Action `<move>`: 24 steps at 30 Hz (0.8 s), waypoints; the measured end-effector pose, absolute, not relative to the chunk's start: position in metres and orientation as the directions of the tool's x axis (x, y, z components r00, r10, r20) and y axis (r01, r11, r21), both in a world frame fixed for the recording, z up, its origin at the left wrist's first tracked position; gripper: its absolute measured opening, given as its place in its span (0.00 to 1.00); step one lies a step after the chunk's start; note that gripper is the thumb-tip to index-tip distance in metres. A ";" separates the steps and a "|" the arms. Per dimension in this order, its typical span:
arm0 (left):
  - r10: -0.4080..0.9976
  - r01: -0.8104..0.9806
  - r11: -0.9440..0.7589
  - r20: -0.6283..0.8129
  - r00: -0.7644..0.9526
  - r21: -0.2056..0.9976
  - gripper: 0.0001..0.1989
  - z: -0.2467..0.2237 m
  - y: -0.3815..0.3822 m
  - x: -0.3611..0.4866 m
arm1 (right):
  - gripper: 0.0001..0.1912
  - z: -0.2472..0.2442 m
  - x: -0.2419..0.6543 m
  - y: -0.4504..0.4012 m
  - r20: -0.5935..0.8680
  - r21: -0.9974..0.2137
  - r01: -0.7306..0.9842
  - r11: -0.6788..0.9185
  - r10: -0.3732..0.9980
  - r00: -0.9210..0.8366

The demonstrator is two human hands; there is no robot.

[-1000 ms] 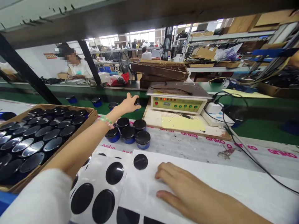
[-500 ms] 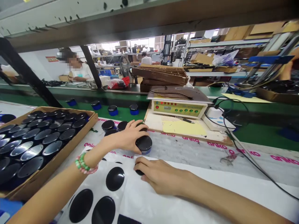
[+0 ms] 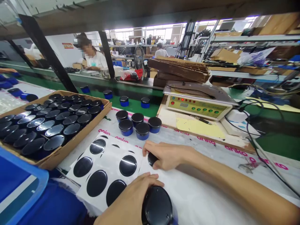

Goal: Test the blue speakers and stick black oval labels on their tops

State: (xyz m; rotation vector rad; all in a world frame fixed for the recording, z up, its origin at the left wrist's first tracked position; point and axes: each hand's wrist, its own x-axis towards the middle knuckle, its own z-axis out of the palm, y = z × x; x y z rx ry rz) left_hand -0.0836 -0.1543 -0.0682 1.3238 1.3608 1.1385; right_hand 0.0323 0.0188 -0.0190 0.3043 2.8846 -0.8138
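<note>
In my left hand (image 3: pixel 134 198), low and near the middle, is a round blue case with a glossy black top (image 3: pixel 158 204); the fingers wrap its left side. My right hand (image 3: pixel 165 154) is closed on a black round sticker (image 3: pixel 152 159) just above the white backing sheet, its far part hidden by the fingers. Left of that lie sticker sheets (image 3: pixel 110 165) bearing several glossy black discs. Beyond my hands a small group of the same blue cases (image 3: pixel 142 130) stands upright on the bench.
At left a cardboard tray (image 3: pixel 106 109) holds rows of black-topped cases, with a blue bin (image 3: pixel 44 184) in front of it. More cases (image 3: pixel 124 101) sit on the green conveyor. A control box (image 3: pixel 199 106) with cables stands at right. Across the line a person (image 3: pixel 96 59) works.
My left hand has come back from the group of cases toward me with one case in it. My right hand stays closed on the sticker. The view has shifted left.
</note>
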 end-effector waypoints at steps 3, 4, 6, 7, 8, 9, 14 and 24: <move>1.000 0.174 0.004 -0.001 -0.013 0.985 0.11 -0.079 -0.152 -0.085 | 0.19 -0.026 0.045 0.017 -0.091 -0.476 0.179 0.861 0.155 -0.984; 1.000 0.201 -0.009 0.006 0.014 0.980 0.11 -0.081 -0.152 -0.087 | 0.16 -0.029 0.050 0.017 -0.064 -0.464 0.159 0.871 0.147 -0.987; 0.994 0.313 -0.050 0.018 0.104 0.949 0.11 -0.081 -0.152 -0.091 | 0.11 -0.033 0.060 0.017 -0.026 -0.426 0.122 0.896 0.123 -0.992; 0.989 0.382 -0.071 0.014 0.149 0.921 0.12 -0.081 -0.153 -0.093 | 0.10 -0.034 0.064 0.018 -0.017 -0.399 0.108 0.911 0.110 -0.994; 0.983 0.447 -0.091 0.008 0.185 0.890 0.12 -0.080 -0.153 -0.095 | 0.11 -0.034 0.065 0.018 -0.013 -0.368 0.094 0.925 0.097 -0.995; 0.979 0.498 -0.106 0.001 0.206 0.861 0.13 -0.078 -0.154 -0.096 | 0.12 -0.034 0.066 0.018 -0.011 -0.335 0.080 0.939 0.081 -0.997; 0.983 0.601 -0.137 0.033 0.181 0.787 0.15 -0.070 -0.155 -0.096 | 0.12 -0.040 0.063 0.010 0.024 -0.202 -0.013 0.979 -0.009 -1.000; 0.983 0.559 0.007 -0.108 0.147 0.829 0.38 -0.051 -0.163 -0.092 | 0.12 -0.026 0.082 0.032 0.485 -0.344 0.307 0.887 0.448 -0.751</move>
